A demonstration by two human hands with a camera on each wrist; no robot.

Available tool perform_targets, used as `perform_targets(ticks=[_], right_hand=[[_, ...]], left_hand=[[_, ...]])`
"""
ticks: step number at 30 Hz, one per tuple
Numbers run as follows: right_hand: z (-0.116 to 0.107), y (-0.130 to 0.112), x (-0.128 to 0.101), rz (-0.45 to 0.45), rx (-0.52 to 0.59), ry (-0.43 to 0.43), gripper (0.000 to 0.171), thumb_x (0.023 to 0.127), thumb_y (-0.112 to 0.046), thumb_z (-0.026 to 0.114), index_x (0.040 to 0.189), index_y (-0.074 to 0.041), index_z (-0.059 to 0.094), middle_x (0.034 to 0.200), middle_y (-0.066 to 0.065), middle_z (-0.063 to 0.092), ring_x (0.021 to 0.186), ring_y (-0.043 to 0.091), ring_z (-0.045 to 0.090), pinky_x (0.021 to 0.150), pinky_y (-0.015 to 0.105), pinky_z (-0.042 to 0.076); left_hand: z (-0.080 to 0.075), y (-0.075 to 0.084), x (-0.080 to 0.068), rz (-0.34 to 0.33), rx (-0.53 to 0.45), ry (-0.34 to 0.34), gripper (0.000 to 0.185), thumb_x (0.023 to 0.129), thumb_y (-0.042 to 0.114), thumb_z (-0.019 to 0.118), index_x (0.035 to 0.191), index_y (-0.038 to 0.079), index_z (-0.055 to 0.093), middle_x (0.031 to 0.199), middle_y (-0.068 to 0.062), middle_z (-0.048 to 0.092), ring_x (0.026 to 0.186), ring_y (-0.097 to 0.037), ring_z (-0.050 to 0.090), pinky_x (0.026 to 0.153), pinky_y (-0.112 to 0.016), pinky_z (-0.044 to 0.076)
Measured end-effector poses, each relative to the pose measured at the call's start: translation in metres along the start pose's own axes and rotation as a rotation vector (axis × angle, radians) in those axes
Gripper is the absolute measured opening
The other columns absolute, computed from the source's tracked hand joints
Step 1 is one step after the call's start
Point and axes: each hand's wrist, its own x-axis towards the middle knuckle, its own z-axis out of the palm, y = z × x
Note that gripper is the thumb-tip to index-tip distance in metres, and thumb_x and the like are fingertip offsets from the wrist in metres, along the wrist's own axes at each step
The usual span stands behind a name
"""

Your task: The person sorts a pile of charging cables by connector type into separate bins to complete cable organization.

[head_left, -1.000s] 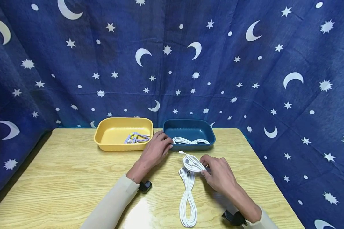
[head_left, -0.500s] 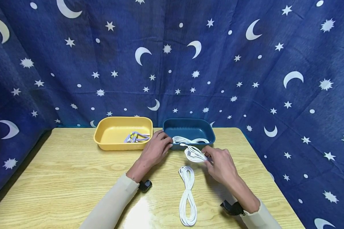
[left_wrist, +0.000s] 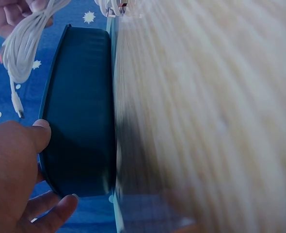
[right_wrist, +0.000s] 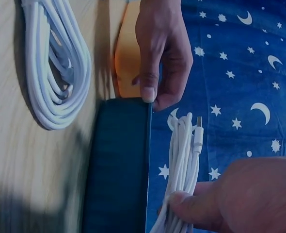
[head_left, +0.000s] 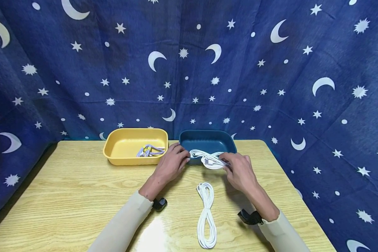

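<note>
Head view, from the left: a yellow tray [head_left: 113, 151] stands at the far side of the wooden table [head_left: 66, 196] with a small purplish cable bundle [head_left: 149, 151] lying in it. Just right of it stands a dark blue tray [head_left: 208, 139] with a white cable [head_left: 197, 153] already inside. The left hand [head_left: 172, 163] grips the near left corner of the blue tray, thumb on the rim and fingers curled round the outer wall, as the left wrist view confirms. The right hand [head_left: 240, 170] pinches a coiled white cable bundle [head_left: 211, 162] between thumb and fingers, holding it in the air at the blue tray's front rim; the right wrist view shows its plug end hanging free. Nearer the person, between the two forearms, a second long white cable coil [head_left: 206, 217] lies flat on the table, touched by neither hand.
</note>
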Motion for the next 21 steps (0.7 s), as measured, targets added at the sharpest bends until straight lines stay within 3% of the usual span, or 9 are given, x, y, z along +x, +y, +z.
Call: perform_targets(ticks=[21], right_hand=[[0.024,0.007,0.044,0.004,0.012,0.030,0.036,0.087,0.011,0.065,0.111,-0.014,0.077,0.110,0.009,0.077,0.097,0.034,0.066,0.087,0.055,0.042]], left_hand=[[-0.002,0.000,0.001,-0.029,-0.004,-0.049,0.010,0.106,0.019,0.067,0.108,0.015,0.077,0.113,-0.006,0.068,0.133,-0.039,0.056,0.119,-0.044,0.040]])
